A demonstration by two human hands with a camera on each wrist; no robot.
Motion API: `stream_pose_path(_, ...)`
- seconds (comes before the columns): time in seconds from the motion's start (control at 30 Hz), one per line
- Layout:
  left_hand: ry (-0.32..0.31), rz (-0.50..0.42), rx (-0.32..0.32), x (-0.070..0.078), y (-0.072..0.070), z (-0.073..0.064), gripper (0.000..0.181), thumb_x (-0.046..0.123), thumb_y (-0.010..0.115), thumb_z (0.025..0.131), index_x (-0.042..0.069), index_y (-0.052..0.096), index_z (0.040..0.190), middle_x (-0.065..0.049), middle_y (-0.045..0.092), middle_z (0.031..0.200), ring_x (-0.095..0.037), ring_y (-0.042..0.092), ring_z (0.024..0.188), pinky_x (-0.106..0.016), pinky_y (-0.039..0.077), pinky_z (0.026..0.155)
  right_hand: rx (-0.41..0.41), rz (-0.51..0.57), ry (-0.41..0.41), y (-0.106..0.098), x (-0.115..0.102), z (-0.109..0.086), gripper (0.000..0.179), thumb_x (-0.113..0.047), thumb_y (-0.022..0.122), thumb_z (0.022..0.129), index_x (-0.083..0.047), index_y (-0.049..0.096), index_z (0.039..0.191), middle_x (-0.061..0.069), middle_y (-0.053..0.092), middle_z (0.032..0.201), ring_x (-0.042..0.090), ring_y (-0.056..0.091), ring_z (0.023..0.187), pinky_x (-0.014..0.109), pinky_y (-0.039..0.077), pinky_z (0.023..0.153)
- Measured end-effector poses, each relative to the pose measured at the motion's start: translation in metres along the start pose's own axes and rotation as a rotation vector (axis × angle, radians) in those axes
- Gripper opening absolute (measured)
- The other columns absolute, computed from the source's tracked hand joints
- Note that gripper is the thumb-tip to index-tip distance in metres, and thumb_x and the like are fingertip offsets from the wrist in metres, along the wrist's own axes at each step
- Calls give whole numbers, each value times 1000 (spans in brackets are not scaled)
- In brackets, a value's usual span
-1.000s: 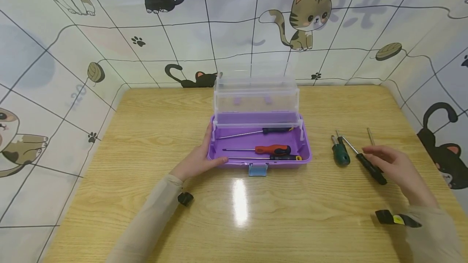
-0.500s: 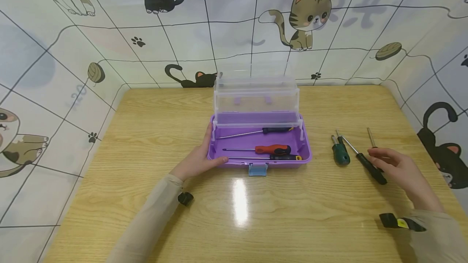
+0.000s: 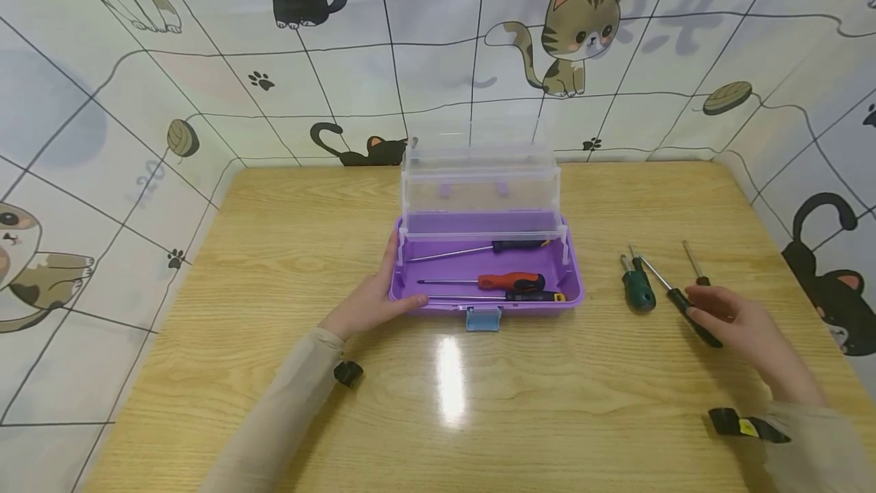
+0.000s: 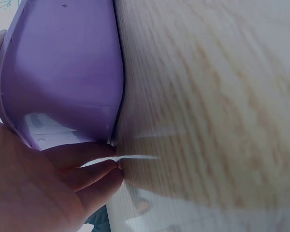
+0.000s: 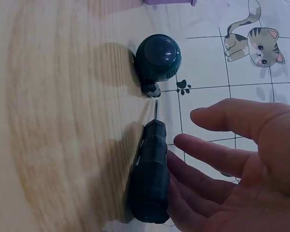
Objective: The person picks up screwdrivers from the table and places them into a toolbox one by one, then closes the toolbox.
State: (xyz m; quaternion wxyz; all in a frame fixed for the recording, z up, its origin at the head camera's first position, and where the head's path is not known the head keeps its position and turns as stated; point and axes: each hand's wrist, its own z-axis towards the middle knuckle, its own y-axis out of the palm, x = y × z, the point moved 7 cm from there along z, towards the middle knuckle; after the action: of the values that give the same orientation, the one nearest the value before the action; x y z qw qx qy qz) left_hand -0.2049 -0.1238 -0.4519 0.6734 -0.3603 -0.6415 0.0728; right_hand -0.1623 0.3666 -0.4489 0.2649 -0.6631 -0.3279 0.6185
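A purple toolbox [image 3: 575, 287] stands with its clear lid [image 3: 479, 173] raised. Inside lie a red-and-black screwdriver [image 3: 512, 281], a black screwdriver with a yellow end [image 3: 535, 296] and another black screwdriver [image 3: 516, 245] behind. My left hand [image 3: 369, 299] grips the box's left end, thumb on the front rim, fingers along the end wall [image 4: 63, 72]. My right hand [image 3: 742, 326] is relaxed above a black-handled screwdriver [image 3: 703, 328], thumb apart from the fingers. In the right wrist view, its lower fingers lie beside that handle [image 5: 151, 179]; contact is unclear.
Left of the right hand rest a stubby green screwdriver [image 3: 639, 291] and a thin one [image 3: 637, 262] partly behind it. A further screwdriver [image 3: 694, 261] is partly hidden by the right hand. Cat-print walls [image 3: 438, 74] bound the wooden table [image 3: 294, 227].
My right hand has shifted slightly right, then back left and a little nearer over the black screwdriver. More of the rearmost screwdriver's handle shows. The left hand and toolbox stay put.
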Motion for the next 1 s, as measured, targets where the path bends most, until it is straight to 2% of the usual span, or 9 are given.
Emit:
stream_pose_path(0.13,-1,4,0,0,0,0,109,52,67,72,35,-18,139,-11,19,145,-33,43,115,-45,33,95,-18,-2,-29,3,-7,-2,45,-20,55,89,9,45,122,30,48,115,-21,34,82,7,38,61)
stream_pose_path(0.37,-3,-2,5,0,0,-1,109,52,67,71,35,-17,139,-11,18,145,-34,42,116,-46,33,95,-23,-30,-36,9,-5,-2,49,-20,56,88,11,43,123,32,47,115,-20,33,83,6,37,60)
stream_pose_path(0.47,-11,4,9,-1,0,-1,110,55,67,70,35,-17,139,-9,18,145,-33,41,117,-45,32,95,-15,-58,-38,11,-3,-2,51,-20,58,87,11,41,124,32,46,116,-5,46,87,8,37,61)
stream_pose_path(0.53,-12,5,7,-1,0,-1,110,55,66,70,36,-18,139,-9,18,145,-33,41,117,-45,32,95,-10,-78,-34,13,-3,-1,52,-18,59,87,11,40,125,31,46,116,14,52,90,15,40,64)
stream_pose_path(0.6,-13,4,6,-2,0,0,110,55,66,70,36,-18,139,-8,17,146,-33,41,117,-45,32,96,-9,-91,-25,14,-2,-1,53,-17,59,86,11,38,126,32,46,114,35,51,92,26,43,68)
stream_pose_path(0.7,-10,-4,2,0,1,-1,110,53,67,71,36,-18,138,-7,15,146,-33,40,117,-45,32,96,0,-97,-3,16,-1,1,55,-20,60,86,12,37,125,32,47,110,43,49,93,44,43,70)
stream_pose_path(0.77,-13,-6,1,4,0,-3,109,51,67,72,35,-18,139,-6,13,147,-32,39,118,-45,31,96,7,-98,15,17,-1,1,58,-23,60,86,13,37,125,31,47,109,44,49,94,49,41,70)
stream_pose_path(0.9,3,-35,-14,22,-4,-9,107,40,68,77,28,-18,140,-9,8,147,-36,34,121,-47,27,98,32,-106,37,17,-1,2,56,-22,61,85,12,39,123,31,49,105,44,49,92,50,40,70)
stream_pose_path(1.0,10,-52,-35,35,-7,-13,106,33,67,79,24,-19,140,-10,2,148,-37,28,124,-47,24,100,56,-126,39,16,-2,3,47,-17,61,85,11,44,119,30,50,102,44,51,89,50,41,69)
